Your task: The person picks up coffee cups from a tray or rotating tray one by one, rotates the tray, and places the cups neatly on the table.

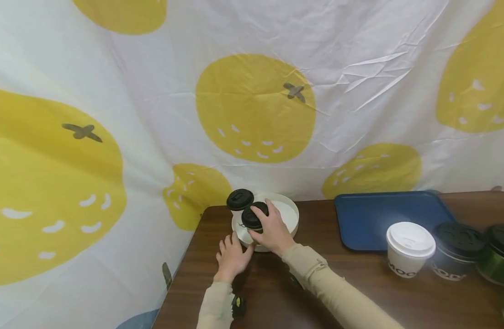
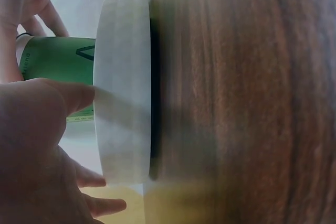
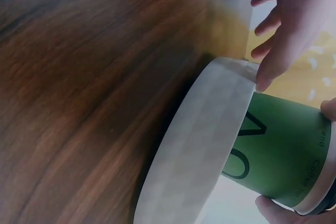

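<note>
A round white tray (image 1: 286, 212) with a raised rim sits at the table's left end. Inside it, a green paper coffee cup (image 3: 286, 148) with a black lid (image 1: 253, 216) is gripped near its top by my right hand (image 1: 275, 229). The tray's wall hides the cup's base in both wrist views. My left hand (image 1: 234, 258) is at the near left of the tray, its thumb touching the rim and its other fingers spread. Behind the held cup, on the tray's far left, stands another cup with a black lid (image 1: 240, 199).
On the right lies a blue rectangular tray (image 1: 363, 224). Before it stand a white cup with a white lid (image 1: 411, 249), a dark-lidded cup (image 1: 457, 251) and green cups (image 1: 498, 262). A fruit-print cloth (image 1: 256, 109) hangs behind the brown wooden table (image 1: 317, 278).
</note>
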A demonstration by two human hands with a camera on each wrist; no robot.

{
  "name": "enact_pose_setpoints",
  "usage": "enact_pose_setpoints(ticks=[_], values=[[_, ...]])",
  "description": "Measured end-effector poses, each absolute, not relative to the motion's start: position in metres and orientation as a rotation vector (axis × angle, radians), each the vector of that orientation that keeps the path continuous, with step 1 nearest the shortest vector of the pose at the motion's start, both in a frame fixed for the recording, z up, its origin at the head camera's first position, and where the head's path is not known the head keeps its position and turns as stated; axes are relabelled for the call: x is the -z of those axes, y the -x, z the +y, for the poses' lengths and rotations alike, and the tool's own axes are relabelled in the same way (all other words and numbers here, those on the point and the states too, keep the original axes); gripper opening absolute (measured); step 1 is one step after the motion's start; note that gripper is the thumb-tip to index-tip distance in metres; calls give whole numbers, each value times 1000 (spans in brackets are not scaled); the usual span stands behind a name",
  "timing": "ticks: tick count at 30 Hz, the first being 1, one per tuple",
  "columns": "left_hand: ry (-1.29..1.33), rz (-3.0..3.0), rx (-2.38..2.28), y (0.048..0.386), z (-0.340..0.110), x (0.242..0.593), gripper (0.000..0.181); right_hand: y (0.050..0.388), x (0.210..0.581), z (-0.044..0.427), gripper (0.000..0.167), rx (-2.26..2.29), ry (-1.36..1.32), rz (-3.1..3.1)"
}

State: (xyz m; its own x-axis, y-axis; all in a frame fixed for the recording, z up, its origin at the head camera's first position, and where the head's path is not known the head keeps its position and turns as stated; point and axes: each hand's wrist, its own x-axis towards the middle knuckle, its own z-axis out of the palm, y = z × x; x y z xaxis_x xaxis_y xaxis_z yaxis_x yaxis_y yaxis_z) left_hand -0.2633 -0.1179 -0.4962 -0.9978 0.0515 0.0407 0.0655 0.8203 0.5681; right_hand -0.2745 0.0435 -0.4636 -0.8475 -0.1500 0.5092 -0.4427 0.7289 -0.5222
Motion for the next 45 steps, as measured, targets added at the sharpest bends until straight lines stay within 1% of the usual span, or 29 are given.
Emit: enact_pose_setpoints(ticks=[15, 27, 36, 45], values=[[36, -2989, 954, 266, -120, 502, 83, 267, 455, 45, 62, -907, -460, -2396], [44, -3007, 956, 265, -119, 504, 85, 247, 439, 61, 61, -861, -461, -2294], [49, -2987, 956, 262, -116, 501, 85, 229, 442, 75, 61, -852, -399, -2296], [35, -2972, 962, 259, -111, 499, 88, 218, 447, 90, 62, -865, -349, -2312]])
